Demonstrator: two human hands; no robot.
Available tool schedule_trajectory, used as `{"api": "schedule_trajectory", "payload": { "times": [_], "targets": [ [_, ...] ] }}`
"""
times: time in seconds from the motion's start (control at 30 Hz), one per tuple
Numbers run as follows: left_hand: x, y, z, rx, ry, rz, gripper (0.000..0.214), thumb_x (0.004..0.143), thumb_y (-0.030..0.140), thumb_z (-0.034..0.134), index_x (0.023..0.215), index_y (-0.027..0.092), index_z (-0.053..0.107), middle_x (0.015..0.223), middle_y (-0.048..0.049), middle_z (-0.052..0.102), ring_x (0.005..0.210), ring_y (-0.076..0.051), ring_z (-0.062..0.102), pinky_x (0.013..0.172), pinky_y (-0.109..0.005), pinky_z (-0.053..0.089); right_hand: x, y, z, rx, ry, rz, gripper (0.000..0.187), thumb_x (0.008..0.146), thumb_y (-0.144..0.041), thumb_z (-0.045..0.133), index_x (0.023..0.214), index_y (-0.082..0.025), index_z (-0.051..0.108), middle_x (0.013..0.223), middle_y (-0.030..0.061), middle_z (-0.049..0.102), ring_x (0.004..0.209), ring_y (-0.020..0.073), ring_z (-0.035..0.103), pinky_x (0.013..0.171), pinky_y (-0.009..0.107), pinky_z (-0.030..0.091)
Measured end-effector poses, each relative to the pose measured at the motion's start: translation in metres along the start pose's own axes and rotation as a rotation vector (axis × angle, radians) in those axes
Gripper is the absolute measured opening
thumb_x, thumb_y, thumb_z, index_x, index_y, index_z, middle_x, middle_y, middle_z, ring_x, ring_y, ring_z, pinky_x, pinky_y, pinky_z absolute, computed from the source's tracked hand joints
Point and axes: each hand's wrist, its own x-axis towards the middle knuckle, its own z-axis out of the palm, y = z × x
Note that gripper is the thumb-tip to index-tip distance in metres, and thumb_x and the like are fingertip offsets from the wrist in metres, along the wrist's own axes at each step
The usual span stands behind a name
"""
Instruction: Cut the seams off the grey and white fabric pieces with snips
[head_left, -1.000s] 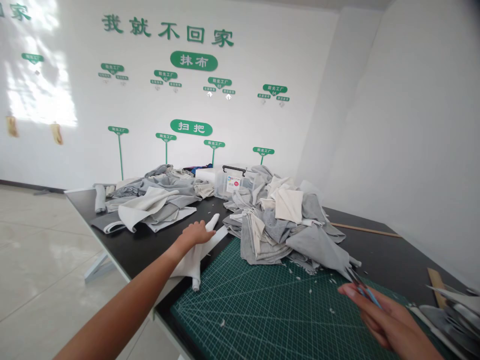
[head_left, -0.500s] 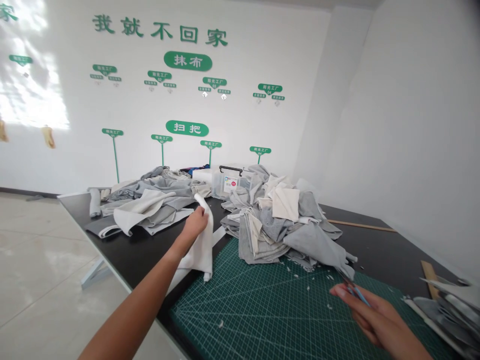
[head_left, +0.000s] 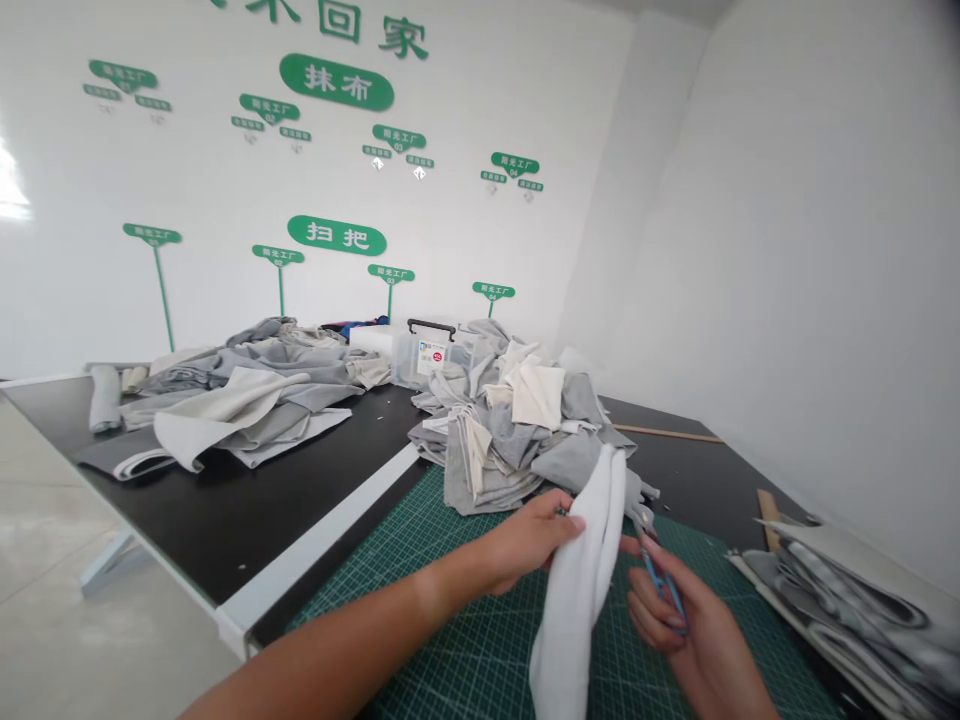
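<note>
As green signs (head_left: 337,82) look down from a white wall (head_left: 697,250), a person works at the near end of a long black table (head_left: 225,525) strewn with fabric. A plastic box (head_left: 424,355) with a black handle stands at the far side, a loose pile of grey cloth (head_left: 255,400) spreads to the left, and a wooden strip (head_left: 667,433) lies to the right. A large heap of grey fabric (head_left: 510,450) sits at the back of a green cutting mat (head_left: 495,665), with a folded stack of fabric (head_left: 847,600) near the mat's right edge. Above the mat hangs a white cloth (head_left: 577,600), gripped part way up by the left hand (head_left: 529,540), its fingers closed round the folds. The right hand (head_left: 690,630) holds blue-handled scissors (head_left: 660,582), tips pointing up beside the cloth; whether the blades touch it cannot be told. A firm grip that lets the cloth hang straight would give the blades a steady edge, and fingertips are best kept back from them. The heap's nearest corner crowds the working space.
</note>
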Motion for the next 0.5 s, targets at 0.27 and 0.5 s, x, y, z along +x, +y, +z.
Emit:
{"api": "schedule_trajectory", "payload": {
  "times": [0.27, 0.5],
  "targets": [
    [0.002, -0.055, 0.003, -0.254, -0.206, -0.188, 0.044, 0.079, 0.045, 0.076, 0.112, 0.018, 0.063, 0.101, -0.0088, 0.066, 0.088, -0.020, 0.064, 0.078, -0.032, 0.050, 0.011, 0.029, -0.008, -0.142, 0.085, 0.039, 0.061, 0.083, -0.057, 0.072, 0.059, -0.021, 0.029, 0.049, -0.0113, 0.019, 0.041, 0.0029, 0.016, 0.041, 0.020, 0.012],
    [0.000, -0.058, 0.016, -0.108, -0.255, -0.164, 0.056, 0.087, 0.061, 0.061, 0.114, 0.013, 0.068, 0.105, -0.0156, 0.071, 0.090, -0.023, 0.067, 0.072, -0.030, 0.052, 0.012, 0.043, -0.011, -0.262, 0.040, -0.005, 0.053, 0.085, -0.058, 0.069, 0.068, -0.022, 0.034, 0.053, -0.0116, 0.022, 0.044, 0.0041, 0.020, 0.042, 0.020, 0.011]
  ]
}}
